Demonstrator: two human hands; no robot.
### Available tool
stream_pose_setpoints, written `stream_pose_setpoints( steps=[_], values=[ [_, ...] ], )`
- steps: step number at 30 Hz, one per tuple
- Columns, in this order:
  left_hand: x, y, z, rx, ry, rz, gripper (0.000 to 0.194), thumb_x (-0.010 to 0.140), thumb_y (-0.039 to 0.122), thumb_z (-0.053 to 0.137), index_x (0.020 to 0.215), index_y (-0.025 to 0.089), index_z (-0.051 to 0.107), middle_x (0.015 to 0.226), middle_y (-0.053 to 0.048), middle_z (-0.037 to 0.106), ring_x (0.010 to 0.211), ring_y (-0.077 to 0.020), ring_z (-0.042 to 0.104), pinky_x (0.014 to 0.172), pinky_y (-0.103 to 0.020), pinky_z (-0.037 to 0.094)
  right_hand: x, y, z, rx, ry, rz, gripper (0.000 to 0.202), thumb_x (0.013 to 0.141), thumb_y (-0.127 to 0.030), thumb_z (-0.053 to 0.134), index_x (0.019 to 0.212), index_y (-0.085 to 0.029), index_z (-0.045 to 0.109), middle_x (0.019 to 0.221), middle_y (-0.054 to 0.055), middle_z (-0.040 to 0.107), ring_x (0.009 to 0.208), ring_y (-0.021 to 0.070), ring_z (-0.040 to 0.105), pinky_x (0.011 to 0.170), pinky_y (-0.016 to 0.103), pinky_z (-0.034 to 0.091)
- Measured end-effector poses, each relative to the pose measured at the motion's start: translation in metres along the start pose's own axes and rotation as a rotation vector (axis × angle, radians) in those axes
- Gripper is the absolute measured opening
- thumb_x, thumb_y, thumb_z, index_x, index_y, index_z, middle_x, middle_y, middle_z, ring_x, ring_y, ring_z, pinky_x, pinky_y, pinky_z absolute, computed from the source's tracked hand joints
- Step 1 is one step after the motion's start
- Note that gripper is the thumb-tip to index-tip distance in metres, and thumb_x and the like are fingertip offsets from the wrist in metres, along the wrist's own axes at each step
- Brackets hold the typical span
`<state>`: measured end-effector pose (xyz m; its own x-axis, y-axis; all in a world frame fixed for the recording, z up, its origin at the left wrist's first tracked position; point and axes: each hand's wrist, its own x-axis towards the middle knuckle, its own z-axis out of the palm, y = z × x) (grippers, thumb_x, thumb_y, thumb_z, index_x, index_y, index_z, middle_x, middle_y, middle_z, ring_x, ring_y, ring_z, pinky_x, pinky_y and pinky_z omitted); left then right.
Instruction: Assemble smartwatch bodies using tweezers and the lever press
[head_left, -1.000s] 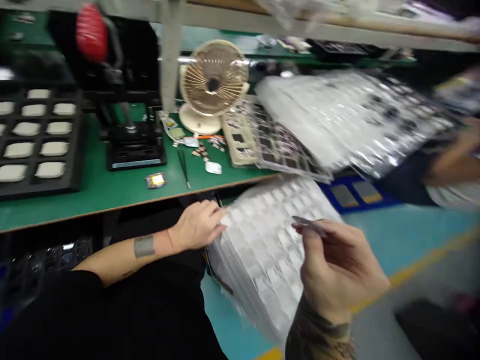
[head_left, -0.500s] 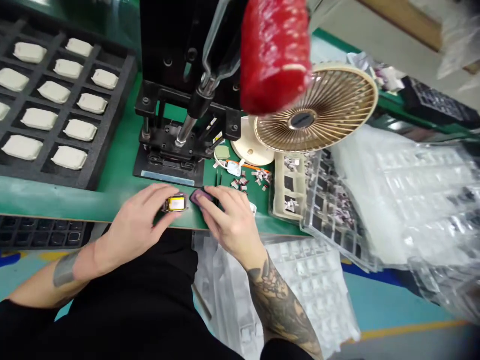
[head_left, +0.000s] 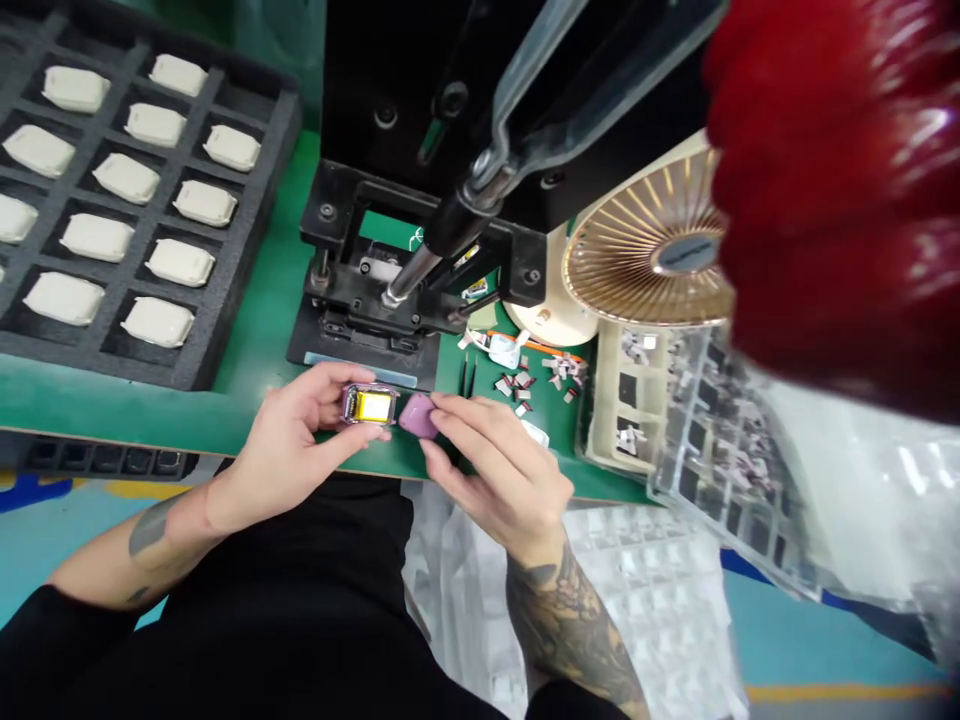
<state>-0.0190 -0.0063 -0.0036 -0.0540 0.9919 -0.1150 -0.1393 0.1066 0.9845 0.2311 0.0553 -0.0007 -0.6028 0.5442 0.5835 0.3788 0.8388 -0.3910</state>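
Between the thumb and fingers of my left hand [head_left: 304, 430] is a small open device casing [head_left: 373, 405], with a yellow-edged battery showing inside it. My right hand [head_left: 504, 465] pinches a purple cover [head_left: 418, 415] by its right side, its smooth face turned up. Casing and cover are close together but apart, just in front of the press base [head_left: 352, 350]. A pair of black tweezers [head_left: 469, 375] lies on the green table beyond my right fingers, beside several small loose parts [head_left: 517, 383].
A black foam tray [head_left: 199, 345] with white casings stands at left. The lever press [head_left: 397, 290] rises ahead, its red handle [head_left: 840, 200] looming close at upper right. Behind it stands a fan [head_left: 652, 240]. Parts boxes [head_left: 592, 440] and clear plastic trays [head_left: 862, 490] fill the right.
The purple cover has turned so its smooth face shows fully, and my right fingers have shifted to its right edge. The casing stays in my left hand. The view has moved closer to the press.
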Motion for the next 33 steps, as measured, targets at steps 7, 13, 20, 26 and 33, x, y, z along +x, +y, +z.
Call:
stream_pose_setpoints(
  steps=[7, 13, 20, 26, 33],
  values=[
    [0.000, -0.005, -0.006, 0.056, -0.091, 0.047, 0.053, 0.098, 0.023, 0.090, 0.149, 0.023, 0.075, 0.129, -0.010, 0.089, 0.107, -0.0278, 0.090, 0.098, -0.035, 0.077, 0.042, -0.005, -0.003, -0.032, -0.135, -0.174, 0.043, 0.102, -0.017, 0.084, 0.143, -0.025, 0.078, 0.137, 0.013, 0.084, 0.113, 0.0289, 0.085, 0.092, 0.048, 0.071],
    [0.000, -0.005, -0.007, -0.036, -0.081, 0.082, 0.042, 0.104, 0.029, 0.086, 0.146, 0.024, 0.080, 0.132, -0.008, 0.088, 0.101, -0.0224, 0.090, 0.093, -0.030, 0.077, 0.054, -0.006, -0.001, -0.042, -0.217, -0.199, 0.034, 0.104, -0.021, 0.081, 0.137, -0.028, 0.080, 0.133, 0.009, 0.085, 0.109, 0.0294, 0.083, 0.084, 0.048, 0.069],
    [0.002, -0.002, -0.007, -0.117, -0.076, 0.091, 0.033, 0.110, 0.026, 0.078, 0.143, 0.023, 0.080, 0.122, -0.008, 0.090, 0.095, -0.0198, 0.089, 0.088, -0.029, 0.076, 0.045, -0.007, 0.005, 0.082, -0.031, 0.057, 0.047, 0.103, -0.025, 0.084, 0.148, -0.029, 0.072, 0.136, 0.012, 0.082, 0.122, 0.0329, 0.081, 0.099, 0.054, 0.071],
    [0.002, 0.000, -0.010, -0.050, -0.072, 0.122, 0.021, 0.108, 0.025, 0.080, 0.129, 0.024, 0.085, 0.117, -0.006, 0.091, 0.096, -0.0207, 0.090, 0.092, -0.030, 0.076, 0.043, -0.009, 0.019, 0.302, -0.049, 0.195, 0.020, 0.107, -0.026, 0.079, 0.127, -0.027, 0.078, 0.121, 0.009, 0.082, 0.110, 0.0254, 0.079, 0.097, 0.046, 0.070],
    [-0.015, -0.018, -0.020, 0.387, 0.106, 0.280, 0.022, 0.108, 0.028, 0.082, 0.130, 0.031, 0.087, 0.115, 0.000, 0.091, 0.094, -0.0189, 0.089, 0.091, -0.027, 0.072, 0.042, -0.026, 0.031, 0.433, 0.039, 0.226, 0.009, 0.112, -0.026, 0.071, 0.118, -0.020, 0.073, 0.114, 0.010, 0.078, 0.108, 0.0200, 0.075, 0.098, 0.036, 0.067]
  ],
)
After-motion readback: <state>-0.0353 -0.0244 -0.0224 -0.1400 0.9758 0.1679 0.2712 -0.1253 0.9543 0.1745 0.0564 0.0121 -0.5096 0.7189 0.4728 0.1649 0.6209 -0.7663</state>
